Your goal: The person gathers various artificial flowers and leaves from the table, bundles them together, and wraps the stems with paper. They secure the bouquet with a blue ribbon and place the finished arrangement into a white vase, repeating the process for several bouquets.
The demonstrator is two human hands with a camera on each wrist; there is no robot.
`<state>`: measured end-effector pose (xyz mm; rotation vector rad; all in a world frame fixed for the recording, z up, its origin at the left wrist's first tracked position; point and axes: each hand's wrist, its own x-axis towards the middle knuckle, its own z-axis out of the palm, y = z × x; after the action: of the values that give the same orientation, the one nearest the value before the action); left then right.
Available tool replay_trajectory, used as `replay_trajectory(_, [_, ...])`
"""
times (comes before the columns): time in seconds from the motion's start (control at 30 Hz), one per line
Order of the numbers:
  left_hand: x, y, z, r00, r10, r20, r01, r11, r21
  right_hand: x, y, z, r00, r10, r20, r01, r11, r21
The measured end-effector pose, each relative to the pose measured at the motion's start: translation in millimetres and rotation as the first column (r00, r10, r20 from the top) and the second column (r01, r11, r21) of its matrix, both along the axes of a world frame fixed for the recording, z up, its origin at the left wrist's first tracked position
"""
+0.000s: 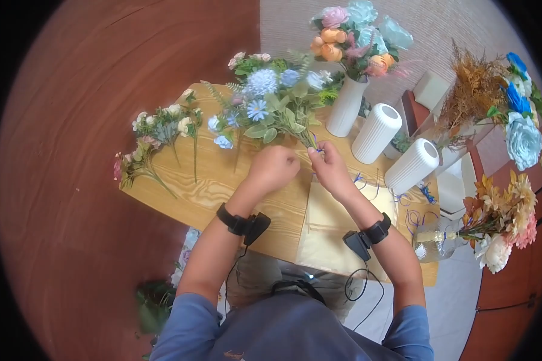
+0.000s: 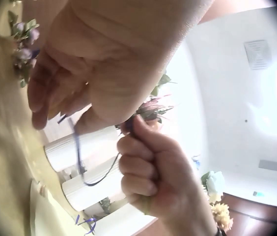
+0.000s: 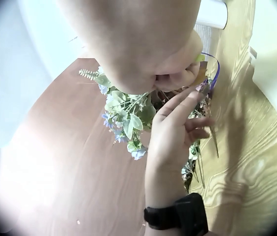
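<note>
My right hand [image 1: 332, 171] grips the stems of a bunch of blue artificial flowers [image 1: 261, 83] with pale green leaves, its thumb lying along the stems. In the left wrist view the fingers of that hand are curled in a fist. A thin dark-blue ribbon [image 2: 78, 152] loops down between the two hands. My left hand [image 1: 275, 168], just left of the stems, pinches the ribbon near its end at the fingertips. In the right wrist view, its index and middle fingers reach toward the stem ends, and the ribbon [image 3: 217, 73] arcs beside them.
Loose flower sprigs [image 1: 183, 123] lie at the table's left. A filled white vase [image 1: 347, 108] and two ribbed white vases [image 1: 376, 133] stand at the back right. Cream wrapping paper [image 1: 325, 231] lies in front of me. A glass vase [image 1: 430, 240] sits at the right edge.
</note>
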<state>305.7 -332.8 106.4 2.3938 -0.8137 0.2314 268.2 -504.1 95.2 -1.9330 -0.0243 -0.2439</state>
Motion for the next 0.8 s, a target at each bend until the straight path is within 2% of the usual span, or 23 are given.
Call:
replay_trajectory(0.07, [-14, -3, 26, 0.985, -0.024, -0.168, -0.023, 0.963, -0.268, -2, 3, 1, 0.998, -0.031, 0.049, 0.033, 0.998, -0.046])
replay_trajectory(0.1, [-15, -7, 28, 0.985, -0.023, -0.171, -0.024, 0.964, -0.266, -3, 5, 1, 0.993, -0.051, 0.103, 0.061, 0.993, -0.098])
replay_trajectory(0.17, [-14, -17, 32, 0.999, 0.017, -0.041, -0.033, 0.903, -0.429, -3, 6, 0, 0.992, -0.048, 0.113, 0.062, 0.991, -0.119])
replay_trajectory(0.3, [-1, -26, 28, 0.998, 0.038, 0.054, -0.020, 0.953, -0.303, -9, 12, 7, 0.991, -0.049, 0.125, 0.073, 0.978, -0.194])
replay_trajectory(0.37, [2, -30, 25, 0.998, 0.030, -0.057, -0.044, 0.962, -0.268, -10, 12, 10, 0.991, -0.048, 0.123, 0.075, 0.972, -0.224])
replay_trajectory(0.4, [1, -32, 26, 0.998, 0.025, -0.059, -0.040, 0.963, -0.266, -12, 12, 10, 0.992, -0.043, 0.116, 0.072, 0.964, -0.256])
replay_trajectory(0.47, [-1, -34, 28, 0.964, -0.001, -0.267, -0.081, 0.952, -0.296, -13, 12, 10, 0.993, -0.041, 0.107, 0.067, 0.964, -0.256])
replay_trajectory(0.5, [-1, -34, 30, 0.964, -0.001, -0.267, -0.081, 0.952, -0.295, -13, 11, 10, 0.994, -0.034, 0.101, 0.059, 0.964, -0.258])
replay_trajectory(0.53, [-2, -35, 31, 0.939, -0.049, -0.342, -0.072, 0.940, -0.332, -13, 11, 10, 0.994, -0.033, 0.100, 0.058, 0.965, -0.257])
replay_trajectory(0.57, [-3, -35, 32, 0.906, -0.099, -0.410, -0.066, 0.927, -0.370, -12, 11, 10, 0.995, -0.018, 0.095, 0.038, 0.975, -0.219])
replay_trajectory(0.6, [-1, -37, 29, 0.907, -0.098, -0.410, -0.067, 0.927, -0.369, -12, 10, 10, 0.996, -0.002, 0.091, 0.018, 0.984, -0.180])
replay_trajectory(0.67, [5, -41, 19, 0.879, -0.182, -0.441, -0.111, 0.820, -0.561, -11, 9, 6, 0.987, -0.016, 0.162, 0.052, 0.973, -0.223])
replay_trajectory(0.7, [5, -42, 18, 0.879, -0.184, -0.440, -0.109, 0.821, -0.561, -10, 9, 3, 0.972, -0.029, 0.231, 0.091, 0.960, -0.264])
replay_trajectory(0.77, [6, -43, 16, 0.789, -0.353, -0.503, -0.144, 0.690, -0.710, -5, 4, -8, 0.968, -0.036, 0.248, 0.108, 0.953, -0.284])
replay_trajectory(0.8, [7, -43, 15, 0.789, -0.354, -0.502, -0.142, 0.690, -0.710, -4, 3, -9, 0.964, -0.042, 0.263, 0.124, 0.945, -0.302])
